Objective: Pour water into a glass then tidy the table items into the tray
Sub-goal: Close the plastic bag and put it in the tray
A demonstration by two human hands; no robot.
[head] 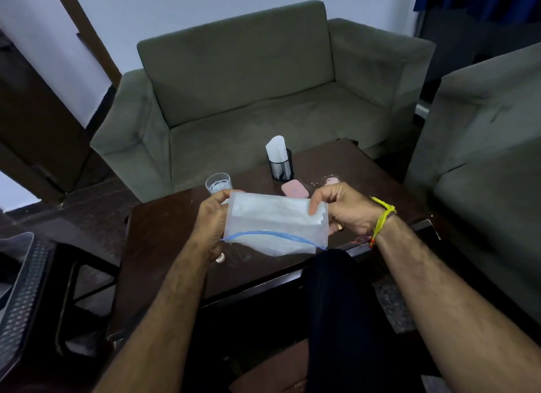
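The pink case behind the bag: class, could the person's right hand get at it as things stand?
Probably not at once. The right hand is pinching the zip bag together with the left hand. The pink case lies uncovered on the table, so only the bag hinders.

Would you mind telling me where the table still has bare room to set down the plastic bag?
The near half of the table, below both hands and left of the dark-clothed knee, is bare. The far edge is crowded: glass, mesh cup and pink case. The left hand and right hand hold the bag.
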